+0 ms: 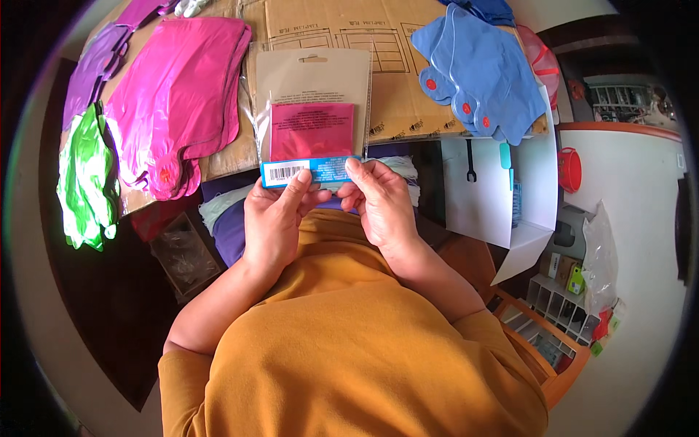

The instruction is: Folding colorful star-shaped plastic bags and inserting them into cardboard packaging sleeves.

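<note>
A clear plastic packet (312, 81) with a hang hole at its far end lies over the cardboard's near edge. Through the film shows a folded pink foil piece (312, 135) with dark print. Along the packet's near end runs a blue card strip (328, 172) with a barcode label. My left hand (280, 211) pinches that strip at its left part, thumb on top and fingers beneath. At the strip's right end, my right hand (375, 193) grips it the same way. Left of the packet is a stack of flat pink foil balloons (178, 95).
Flat blue foil balloons (480, 80) lie at the right of the cardboard (393, 87). Purple (91, 73) and green foil balloons (89, 178) hang over its left edge. An open white box (539, 189) stands right, near a red basket (569, 169) and a wooden chair (553, 349).
</note>
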Motion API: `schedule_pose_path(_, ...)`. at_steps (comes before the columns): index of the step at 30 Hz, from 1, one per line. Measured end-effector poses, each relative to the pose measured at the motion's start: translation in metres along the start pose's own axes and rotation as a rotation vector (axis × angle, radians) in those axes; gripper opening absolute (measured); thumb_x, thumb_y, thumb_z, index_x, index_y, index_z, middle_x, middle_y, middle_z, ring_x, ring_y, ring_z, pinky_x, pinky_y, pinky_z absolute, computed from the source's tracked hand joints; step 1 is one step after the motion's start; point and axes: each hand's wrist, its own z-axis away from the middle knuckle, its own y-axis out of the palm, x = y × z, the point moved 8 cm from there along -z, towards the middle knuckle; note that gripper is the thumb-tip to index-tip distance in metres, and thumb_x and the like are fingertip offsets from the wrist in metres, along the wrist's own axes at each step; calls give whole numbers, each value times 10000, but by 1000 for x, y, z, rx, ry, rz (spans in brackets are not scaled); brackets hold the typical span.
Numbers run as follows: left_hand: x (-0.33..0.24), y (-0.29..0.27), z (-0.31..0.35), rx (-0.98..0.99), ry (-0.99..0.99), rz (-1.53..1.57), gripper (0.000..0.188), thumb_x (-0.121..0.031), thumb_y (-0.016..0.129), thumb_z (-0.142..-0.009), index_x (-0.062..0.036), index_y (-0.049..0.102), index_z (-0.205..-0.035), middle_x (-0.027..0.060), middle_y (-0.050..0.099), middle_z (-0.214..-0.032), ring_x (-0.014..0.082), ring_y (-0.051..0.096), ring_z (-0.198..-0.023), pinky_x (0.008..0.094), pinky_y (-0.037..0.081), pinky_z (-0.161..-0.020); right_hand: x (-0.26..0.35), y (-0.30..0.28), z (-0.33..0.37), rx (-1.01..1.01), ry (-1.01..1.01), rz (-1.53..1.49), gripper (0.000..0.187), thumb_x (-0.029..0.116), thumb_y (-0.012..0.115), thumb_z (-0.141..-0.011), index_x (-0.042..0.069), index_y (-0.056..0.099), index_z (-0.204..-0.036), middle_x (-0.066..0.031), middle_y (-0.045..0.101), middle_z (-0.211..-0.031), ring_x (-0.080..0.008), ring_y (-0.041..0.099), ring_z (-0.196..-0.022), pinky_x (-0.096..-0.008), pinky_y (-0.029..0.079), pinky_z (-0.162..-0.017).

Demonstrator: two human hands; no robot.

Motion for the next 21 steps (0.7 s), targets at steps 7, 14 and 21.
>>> schedule_pose_path(7,-2,-3,-2,-25,17,-46,123,-131,638,-931,-28,632,-999,60,675,-854,151,666,-728,283,570,-694,15,12,9,22,-246,153,230,245,638,-946,16,626,-942,-60,678,-830,-95,610,-688,-230,490,-650)
schedule_pose_path(14,-2,-2,-1,-15,-63,-101,148,-92,690,-888,8,647,-987,81,689,-892,145,667,-763,281,572,-704,9,9,11,96,-84,113,181,200,622,-950,38,643,-1028,-56,675,-874,-109,607,-730,-257,504,-707)
schedule_pose_path(21,0,2,-1,46,-39,-127,141,-111,667,-906,-24,671,-1017,71,704,-909,149,673,-793,300,565,-736,5,15,10,108,-44,-43,172,180,640,-936,41,626,-1037,-51,672,-940,-108,621,-785,-256,522,-704)
